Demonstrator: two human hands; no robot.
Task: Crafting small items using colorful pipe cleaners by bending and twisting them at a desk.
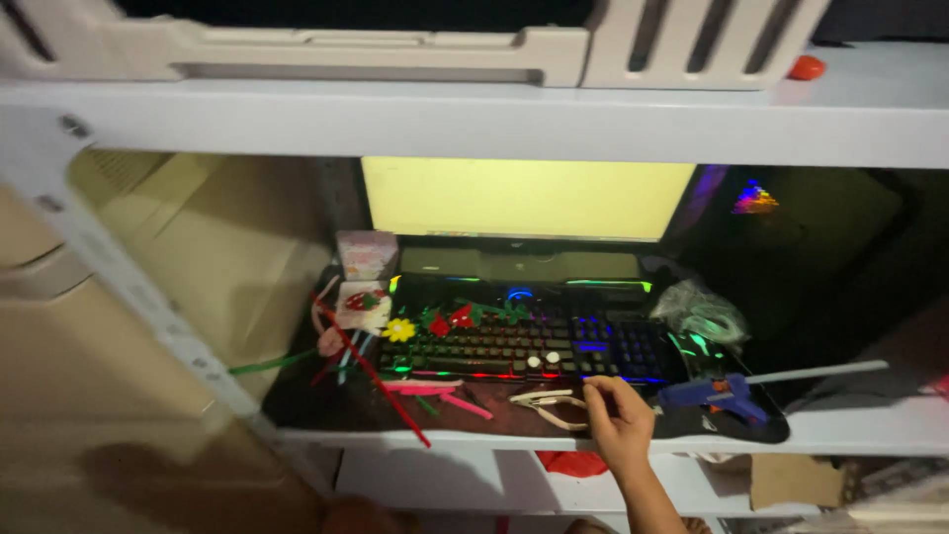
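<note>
Glue gun beside pliers

Only one of my hands shows, low and right of centre, and I cannot tell whether it is my left or right; its forearm is cut off by the bottom edge. Its fingertips are too blurred to tell whether they touch the pale pliers or the keyboard. The monitor is glared out, and the shelf beam hides its top. The red thing under the worktop is mostly hidden.
</note>
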